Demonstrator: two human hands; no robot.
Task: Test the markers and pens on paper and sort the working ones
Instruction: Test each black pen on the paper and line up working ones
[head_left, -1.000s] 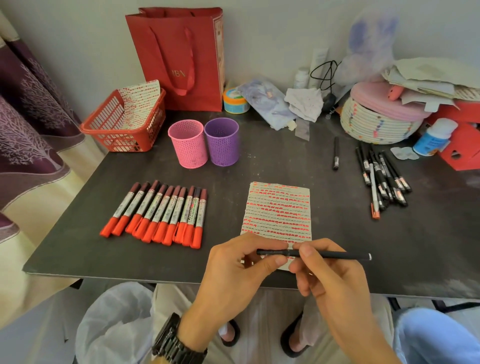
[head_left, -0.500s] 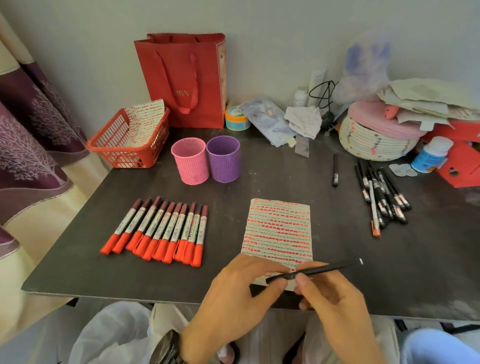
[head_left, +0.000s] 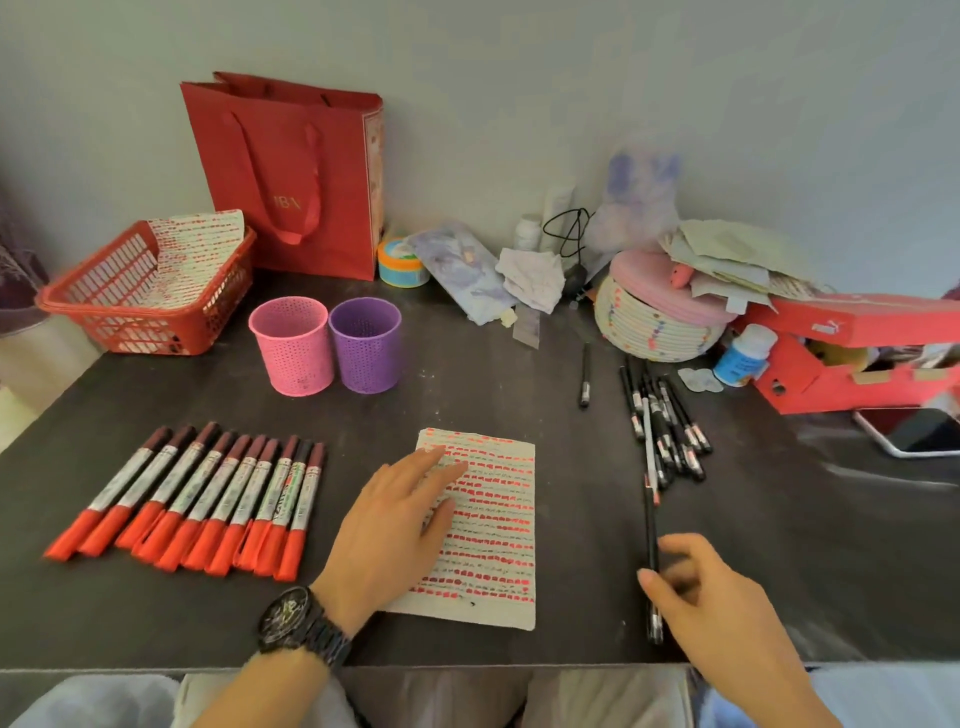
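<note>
A row of red markers (head_left: 192, 499) lies at the left of the bench (head_left: 519, 384). The left hand (head_left: 395, 519) rests flat on the scribbled paper (head_left: 498, 525), its fingers (head_left: 441, 462) straight and slightly spread. Just right of the paper, the right hand (head_left: 711, 597) pinches a black pen (head_left: 649, 530) between thumb and curled fingers, on the near side of the pile of black pens (head_left: 665, 415).

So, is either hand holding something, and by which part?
The right hand pinches a black pen just below its middle. The left hand holds nothing; it rests flat on the paper.
</note>
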